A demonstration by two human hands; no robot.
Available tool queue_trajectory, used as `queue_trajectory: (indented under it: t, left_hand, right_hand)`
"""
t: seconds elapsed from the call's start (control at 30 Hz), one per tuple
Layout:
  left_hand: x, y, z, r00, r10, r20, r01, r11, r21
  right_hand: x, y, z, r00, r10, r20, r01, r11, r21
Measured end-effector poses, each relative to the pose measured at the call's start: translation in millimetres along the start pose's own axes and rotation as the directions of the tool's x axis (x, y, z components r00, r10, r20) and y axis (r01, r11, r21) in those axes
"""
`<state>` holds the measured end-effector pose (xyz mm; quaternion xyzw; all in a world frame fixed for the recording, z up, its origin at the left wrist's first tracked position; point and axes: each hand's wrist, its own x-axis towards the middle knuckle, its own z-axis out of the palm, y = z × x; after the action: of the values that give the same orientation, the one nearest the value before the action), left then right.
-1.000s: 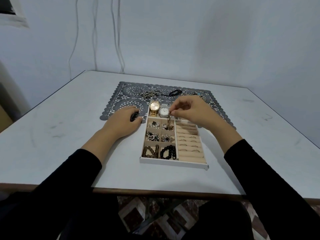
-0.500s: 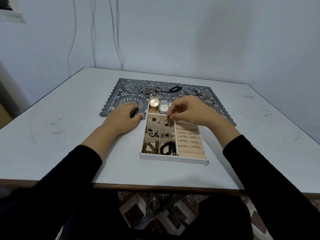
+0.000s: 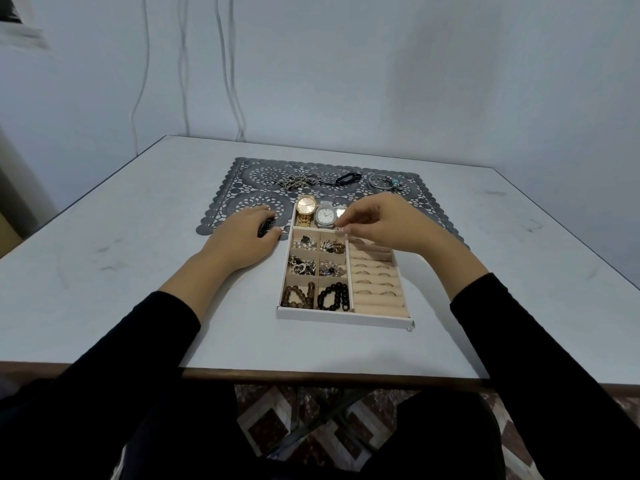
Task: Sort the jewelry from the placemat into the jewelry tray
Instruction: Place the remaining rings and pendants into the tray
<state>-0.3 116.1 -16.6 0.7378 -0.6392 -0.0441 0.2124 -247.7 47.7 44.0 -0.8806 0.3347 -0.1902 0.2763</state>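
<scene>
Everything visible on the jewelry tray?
The jewelry tray is a shallow white box, beige lining, flat on the table, its far end over the placemat. Left: six square cells with small pieces, brown beads and black beads nearest. Right: ring rolls holding rings. Far cell: gold watch, silver watch. The right hand pinches a small piece above it; the left hand, gripping a dark piece, lies beside its far left corner.

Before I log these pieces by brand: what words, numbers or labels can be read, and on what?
None can be read.
Gold watch dial: marks too small to read.
Silver watch dial: marks too small to read.
Jewelry tray, placemat: no text.
Dark piece in left hand, small piece in right hand: too small to tell.
</scene>
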Motion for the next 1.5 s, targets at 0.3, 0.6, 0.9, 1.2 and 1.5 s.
queue_trajectory:
  t: [0.3, 0.6, 0.9, 1.2, 1.5]
  left_hand:
    - [14.1, -1.5, -1.7, 0.999, -0.033, -0.006, 0.032, 0.997, -0.068]
    - [42.6, -8.2, 0.0, 1.0, -0.02, 0.002, 0.02, 1.0, 0.023]
    - [87.0, -11.5, 8.6, 0.999, 0.028, 0.043, -0.028, 1.0, 0.007]
    - [133.4, -9.9, 20.2, 0.976, 0.188, 0.112, -0.183, 0.982, -0.054]
    - [169.6, 2.0, 30.8, 0.94, 0.299, 0.166, -0.291, 0.954, -0.069]
  right_hand:
    - [1.4, 45.3, -11.3, 0.881, 0.182, -0.436, -0.16, 0.983, 0.086]
    - [14.9, 89.8, -14.3, 0.874, 0.294, -0.387, -0.387, 0.902, -0.19]
    - [56.8, 118.4, -9.4, 0.904, 0.314, -0.289, -0.396, 0.87, -0.294]
    - [92.1, 133.4, -15.2, 0.908, 0.306, -0.286, -0.387, 0.873, -0.296]
    - [115.1, 147.6, -19.4, 0.922, 0.265, -0.283, -0.346, 0.892, -0.292]
